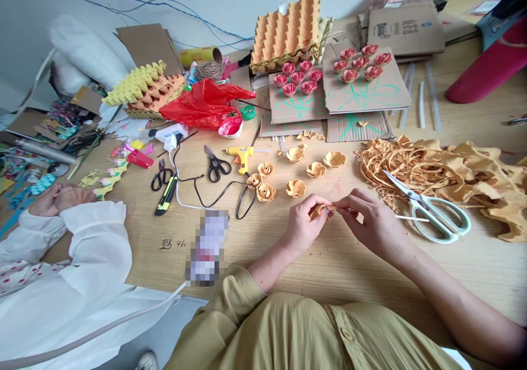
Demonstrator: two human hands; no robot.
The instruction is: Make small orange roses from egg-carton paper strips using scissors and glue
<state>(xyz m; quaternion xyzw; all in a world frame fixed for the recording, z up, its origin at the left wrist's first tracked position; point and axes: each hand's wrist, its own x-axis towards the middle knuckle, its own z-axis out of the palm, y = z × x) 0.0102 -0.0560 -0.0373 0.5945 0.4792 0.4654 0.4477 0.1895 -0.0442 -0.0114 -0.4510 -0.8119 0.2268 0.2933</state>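
My left hand (302, 224) and my right hand (366, 222) meet over the wooden table (329, 265), both pinching a small tan strip of egg-carton paper (320, 211) that curls between the fingertips. Several finished tan paper roses (296, 188) lie just beyond my hands. A pile of tan paper shreds and carton scraps (432, 167) lies to the right, with large white-handled scissors (432, 211) resting on it.
A yellow glue gun (242, 156), black scissors (216, 165), a utility knife (167, 194) and a black cord lie left of the roses. Pink roses sit on cardboard sheets (362, 93) further back, by egg trays (288, 32) and a red bag (206, 104). Another person's white sleeve (82, 260) rests at left.
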